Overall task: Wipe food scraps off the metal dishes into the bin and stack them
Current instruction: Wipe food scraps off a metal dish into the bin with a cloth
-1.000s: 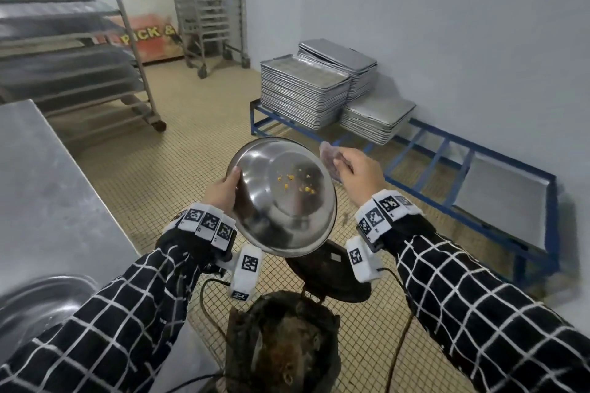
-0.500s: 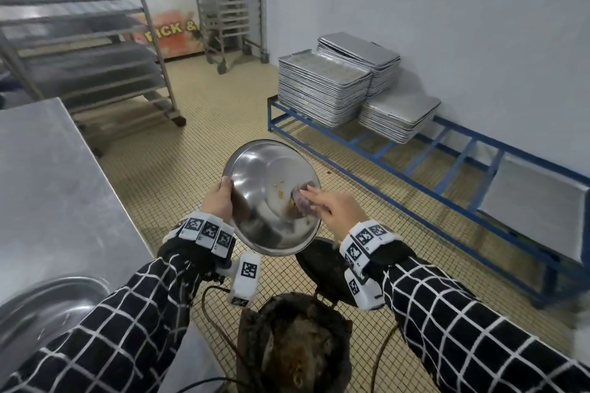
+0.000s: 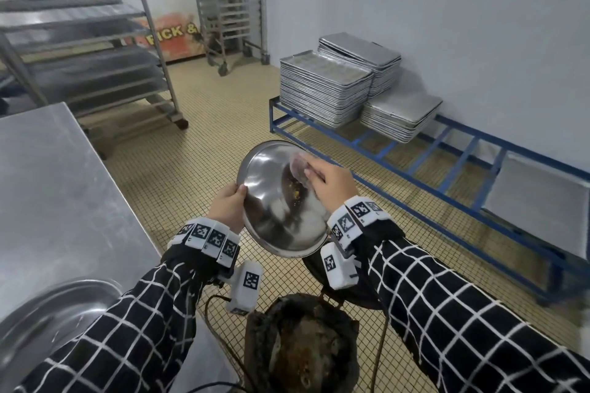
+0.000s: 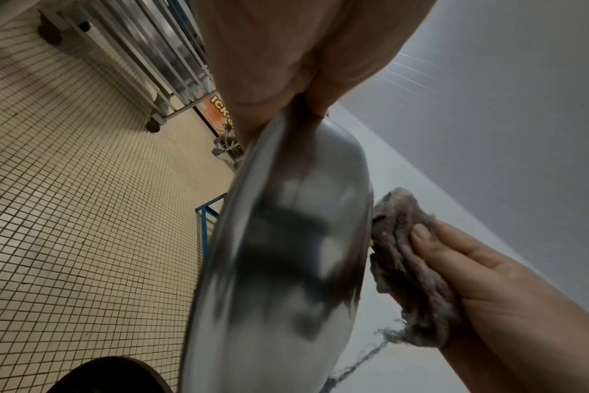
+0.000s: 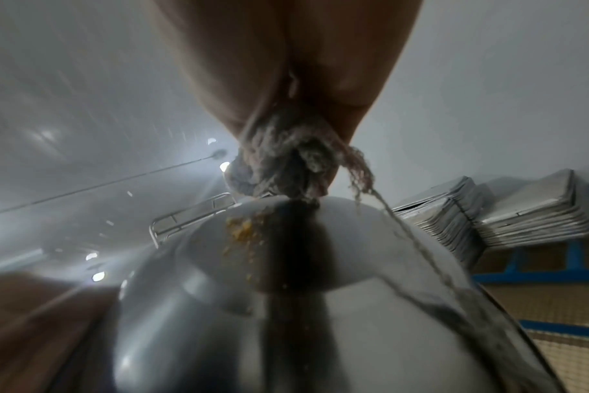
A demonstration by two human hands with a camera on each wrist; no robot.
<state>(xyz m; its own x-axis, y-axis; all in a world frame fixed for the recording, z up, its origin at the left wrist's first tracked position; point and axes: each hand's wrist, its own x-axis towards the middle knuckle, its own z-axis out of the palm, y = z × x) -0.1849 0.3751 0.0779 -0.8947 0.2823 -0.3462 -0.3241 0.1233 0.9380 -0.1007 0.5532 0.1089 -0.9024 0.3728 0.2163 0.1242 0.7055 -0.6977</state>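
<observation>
At the head view's nine o'clock lies the long stainless steel table point(image 3: 60, 188), with a second shiny metal dish point(image 3: 41, 325) resting on it at about eight. At six o'clock, below the hands, stands the dark, grimy open-topped bin point(image 3: 303, 344). Centre frame, the round shiny metal dish point(image 3: 274, 198) is tilted, its lower rim hanging above the bin. The left hand point(image 3: 228, 209) pinches its rim at nine o'clock, thumb inside. The right hand point(image 3: 329, 185) has its fingers curled round a frayed grey-pink cloth wad point(image 4: 411, 268), pressed inside the dish near two o'clock. Yellow food crumbs point(image 5: 242, 236) sit just below the cloth. To do the stroke well, I'd sweep down toward six o'clock, keeping the tilt steep and the rim over the bin.
</observation>
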